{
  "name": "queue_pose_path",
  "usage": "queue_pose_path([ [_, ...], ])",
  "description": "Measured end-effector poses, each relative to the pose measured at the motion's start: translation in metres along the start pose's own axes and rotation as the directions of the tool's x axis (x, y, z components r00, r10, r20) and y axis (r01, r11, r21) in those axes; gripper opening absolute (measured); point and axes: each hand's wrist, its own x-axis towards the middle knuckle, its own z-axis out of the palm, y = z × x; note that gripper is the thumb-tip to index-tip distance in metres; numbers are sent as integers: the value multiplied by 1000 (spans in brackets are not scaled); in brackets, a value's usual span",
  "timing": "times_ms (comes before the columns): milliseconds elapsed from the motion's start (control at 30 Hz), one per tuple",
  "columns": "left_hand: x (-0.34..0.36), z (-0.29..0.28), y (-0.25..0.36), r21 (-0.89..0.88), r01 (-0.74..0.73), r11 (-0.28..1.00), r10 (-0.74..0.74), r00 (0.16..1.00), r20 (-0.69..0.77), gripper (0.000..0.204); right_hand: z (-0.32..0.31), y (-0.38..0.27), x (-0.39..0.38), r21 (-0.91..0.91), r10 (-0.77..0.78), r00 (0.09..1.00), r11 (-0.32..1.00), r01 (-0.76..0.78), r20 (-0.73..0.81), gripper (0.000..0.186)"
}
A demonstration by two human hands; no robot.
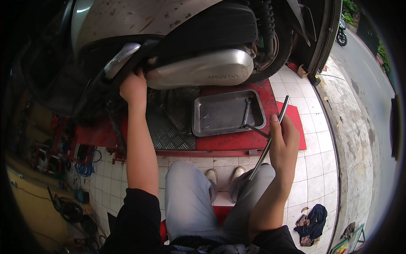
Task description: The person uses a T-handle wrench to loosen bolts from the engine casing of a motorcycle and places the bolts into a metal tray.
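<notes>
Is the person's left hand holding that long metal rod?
No, the right hand holds the metal rod, while the left hand is at the side of the scooter.

Smooth glossy metal bar (264, 149), dull metal tray (224, 112), satin metal-looking casing (203, 70), matt crumpled cloth (316, 221)

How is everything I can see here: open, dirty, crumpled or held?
Scooter: parked, side panel scuffed.
Tray: open, with things in it.
Wrench: lying in the tray.
Small metal pieces: loose in the tray.
Long metal tool: held, slanting.
Right hand: gripping that tool.
Left hand: at the scooter, fingertips hidden.
Dark cloth: crumpled.
Blue hose: looped.
</notes>
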Motion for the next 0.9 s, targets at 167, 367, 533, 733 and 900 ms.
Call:
queue_pose_path([
  [167, 3, 9, -9, -56, 20, 998, -20, 1000, 1, 41, -2, -1, 2, -43, -2, 1000, 999, 2, 0, 41],
  [367, -5, -18, 12, -138, 109, 984, -81, 977, 197, 45, 0, 0, 1, -28, -4, 1000, 1000, 4, -2, 41],
  [533, -8, -9, 6, 1, -2, 1000, 2, 1000, -30, 48, -1, -2, 0, -15, -1, 1000, 1000, 1, 16, 41],
  [733, -6, -13, 10, -69, 14, 998, -10, 998, 57, 43, -3, -2, 2, -20, 17, 1000, 1000, -17, 14, 40],
  [900, -5, -6, 6, 16, -17, 1000, 17, 999, -48, 49, -1, 0, 1, -44, -6, 1000, 999, 7, 23, 41],
])
